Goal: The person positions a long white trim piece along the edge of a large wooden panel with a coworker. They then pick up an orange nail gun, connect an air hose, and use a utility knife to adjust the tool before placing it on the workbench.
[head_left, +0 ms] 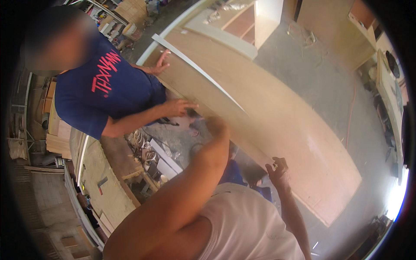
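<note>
Large tan board lies flat in front of the person, running from upper left to lower right. Long white strip rests on its upper-left part. Right hand at the board's near edge, fingers loosely bent and apart, nothing seen in it; contact unclear. Left hand blurred, by the same edge farther left; can't tell if open or closed. Co-worker in navy shirt stands at left, one hand beside the strip's end, the other pointing near the board edge. Pale cabinet piece beyond. Side bench lower left, small dark-and-red tool on it.
</note>
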The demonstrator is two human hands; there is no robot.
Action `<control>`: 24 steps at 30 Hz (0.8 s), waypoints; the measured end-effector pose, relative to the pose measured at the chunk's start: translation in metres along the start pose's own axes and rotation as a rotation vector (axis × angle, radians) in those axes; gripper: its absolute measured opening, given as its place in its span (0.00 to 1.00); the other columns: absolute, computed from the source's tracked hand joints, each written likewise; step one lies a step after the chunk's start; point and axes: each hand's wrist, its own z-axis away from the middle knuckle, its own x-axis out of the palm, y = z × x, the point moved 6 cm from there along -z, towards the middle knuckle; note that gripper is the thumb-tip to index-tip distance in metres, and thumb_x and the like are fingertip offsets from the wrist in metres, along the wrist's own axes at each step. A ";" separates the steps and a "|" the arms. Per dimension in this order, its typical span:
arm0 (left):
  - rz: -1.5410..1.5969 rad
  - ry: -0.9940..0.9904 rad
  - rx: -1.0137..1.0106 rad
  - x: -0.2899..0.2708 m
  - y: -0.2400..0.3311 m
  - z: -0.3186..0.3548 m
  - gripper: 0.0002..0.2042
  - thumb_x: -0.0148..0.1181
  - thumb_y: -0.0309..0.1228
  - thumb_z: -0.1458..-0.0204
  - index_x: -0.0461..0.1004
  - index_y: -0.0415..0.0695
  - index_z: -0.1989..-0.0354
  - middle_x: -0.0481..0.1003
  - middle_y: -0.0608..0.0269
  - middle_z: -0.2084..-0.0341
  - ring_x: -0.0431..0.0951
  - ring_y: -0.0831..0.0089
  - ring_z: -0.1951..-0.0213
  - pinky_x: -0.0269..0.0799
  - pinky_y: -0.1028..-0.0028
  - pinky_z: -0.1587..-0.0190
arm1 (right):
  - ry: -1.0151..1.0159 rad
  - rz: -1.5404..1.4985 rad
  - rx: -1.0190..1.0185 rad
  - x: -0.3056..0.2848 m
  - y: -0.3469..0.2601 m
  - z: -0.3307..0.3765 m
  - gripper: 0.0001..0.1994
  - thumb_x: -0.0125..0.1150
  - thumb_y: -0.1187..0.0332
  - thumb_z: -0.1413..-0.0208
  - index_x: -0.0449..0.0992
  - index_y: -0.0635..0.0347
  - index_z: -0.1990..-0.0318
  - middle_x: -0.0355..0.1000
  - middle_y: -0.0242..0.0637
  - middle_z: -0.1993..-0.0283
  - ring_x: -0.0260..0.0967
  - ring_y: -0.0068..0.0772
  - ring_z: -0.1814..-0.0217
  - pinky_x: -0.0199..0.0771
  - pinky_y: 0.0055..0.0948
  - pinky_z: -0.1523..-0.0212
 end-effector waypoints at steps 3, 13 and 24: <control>0.492 -0.041 -0.519 -0.039 -0.004 0.015 0.19 0.44 0.39 0.40 0.72 0.32 0.61 0.77 0.43 0.66 0.80 0.51 0.63 0.77 0.58 0.62 | 0.057 0.030 -0.070 0.017 -0.044 -0.048 0.20 0.64 0.62 0.47 0.72 0.60 0.48 0.70 0.48 0.53 0.74 0.51 0.56 0.77 0.43 0.58; 0.768 -0.208 -0.784 -0.016 -0.003 -0.004 0.19 0.37 0.37 0.35 0.66 0.30 0.53 0.74 0.44 0.61 0.75 0.50 0.54 0.72 0.53 0.54 | -0.152 0.372 -0.204 0.149 -0.178 -0.289 0.20 0.54 0.60 0.42 0.68 0.62 0.46 0.66 0.48 0.44 0.71 0.54 0.49 0.74 0.48 0.50; 0.871 -0.155 -0.836 0.011 0.016 -0.029 0.25 0.33 0.44 0.35 0.66 0.29 0.55 0.71 0.31 0.57 0.74 0.37 0.55 0.70 0.46 0.51 | -0.364 0.551 -0.002 0.070 0.030 -0.220 0.15 0.58 0.69 0.48 0.74 0.62 0.53 0.71 0.48 0.50 0.71 0.52 0.49 0.72 0.45 0.49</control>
